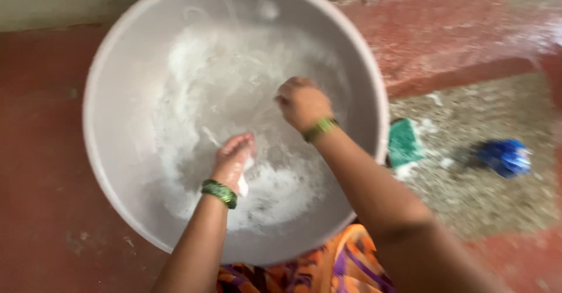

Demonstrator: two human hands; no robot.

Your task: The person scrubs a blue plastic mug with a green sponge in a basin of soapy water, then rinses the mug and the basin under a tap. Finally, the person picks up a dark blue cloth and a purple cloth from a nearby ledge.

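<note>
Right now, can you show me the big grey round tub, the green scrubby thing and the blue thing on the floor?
Big grey round plastic tub (108, 170): head view, left wall.
Green scrub pad (405, 142): head view, its middle.
Blue object (507, 156): head view, its middle; too blurred to identify.

Floor (41, 182): red, smooth, worn, fills the left side and upper right of the frame. A raised red step or ledge (456, 76) runs diagonally at upper right. Right side holds a rough grey speckled patch (492, 199), wet, with white suds. Pale wall base (47, 3) along the top edge, upper left. Green object (405, 144) and blue object (506, 157) lie on the grey patch, centre right, blurred. Light is soft, even daylight, brighter at upper right.
</note>
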